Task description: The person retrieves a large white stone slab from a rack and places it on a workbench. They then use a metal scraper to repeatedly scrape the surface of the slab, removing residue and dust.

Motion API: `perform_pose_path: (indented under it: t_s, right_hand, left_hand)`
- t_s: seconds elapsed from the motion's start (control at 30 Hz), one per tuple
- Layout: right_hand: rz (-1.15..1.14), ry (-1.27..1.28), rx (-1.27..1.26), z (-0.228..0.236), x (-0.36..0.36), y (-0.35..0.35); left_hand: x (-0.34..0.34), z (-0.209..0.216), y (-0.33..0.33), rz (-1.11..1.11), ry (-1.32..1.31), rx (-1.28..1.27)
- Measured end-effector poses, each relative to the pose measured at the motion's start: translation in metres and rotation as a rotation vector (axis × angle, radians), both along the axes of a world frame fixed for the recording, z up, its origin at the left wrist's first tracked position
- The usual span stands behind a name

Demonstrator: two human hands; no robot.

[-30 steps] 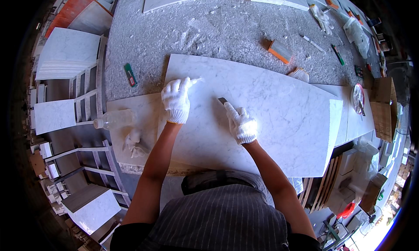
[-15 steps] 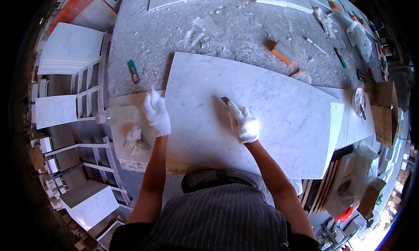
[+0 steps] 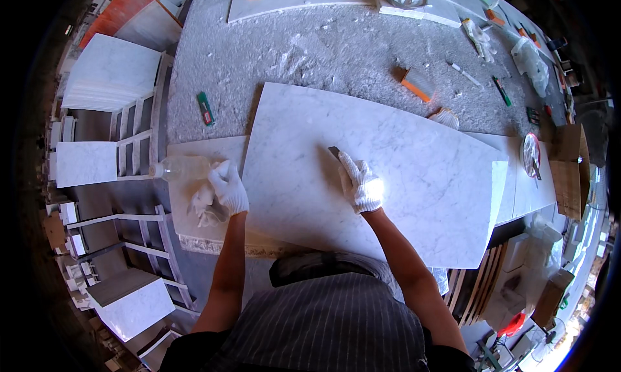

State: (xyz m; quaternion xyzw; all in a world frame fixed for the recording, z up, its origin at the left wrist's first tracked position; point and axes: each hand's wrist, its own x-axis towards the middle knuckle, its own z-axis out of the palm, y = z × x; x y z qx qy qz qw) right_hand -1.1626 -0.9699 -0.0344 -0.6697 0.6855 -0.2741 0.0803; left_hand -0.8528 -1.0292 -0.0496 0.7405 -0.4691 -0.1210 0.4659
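Note:
A large white marble slab [image 3: 304,197] with grey veining lies in front of me on the worktable. My right hand [image 3: 362,187], in a white knit glove, is closed round a small dark scraper [image 3: 334,151] above the slab's middle. Only the scraper's dark tip shows past the fingers. Beyond the slab's left edge is my left hand [image 3: 228,187], gloved too, its fingers loosely bent and nothing visible in them. It overlaps a crumpled white cloth [image 3: 206,207]; whether it touches the cloth I cannot tell. A clear plastic bottle [image 3: 184,167] lies on its side close to those fingers.
A green box-like item [image 3: 205,109] lies on the rough grey tabletop [image 3: 310,42]. Farther right are an orange-edged block [image 3: 416,86], a white marker [image 3: 466,74] and a loose glove [image 3: 479,41]. Metal racks with stone tiles [image 3: 87,164] stand left; a cardboard box [image 3: 569,171] stands right.
My left hand has come down toward me, from above the cloth to beside and over it. My right hand and the scraper stay nearly where they were on the slab.

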Motion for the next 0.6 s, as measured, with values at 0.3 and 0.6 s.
perform_pose_path:
  t_s: [0.3, 0.6]
  right_hand:
    - [0.025, 0.033, 0.177, -0.003, -0.006, 0.004]
    - [0.076, -0.105, 0.332, 0.001, -0.013, 0.005]
  left_hand:
    - [-0.010, 0.012, 0.014, -0.103, 0.032, 0.019]
    - [-0.051, 0.034, 0.079, -0.036, -0.260, 0.140]
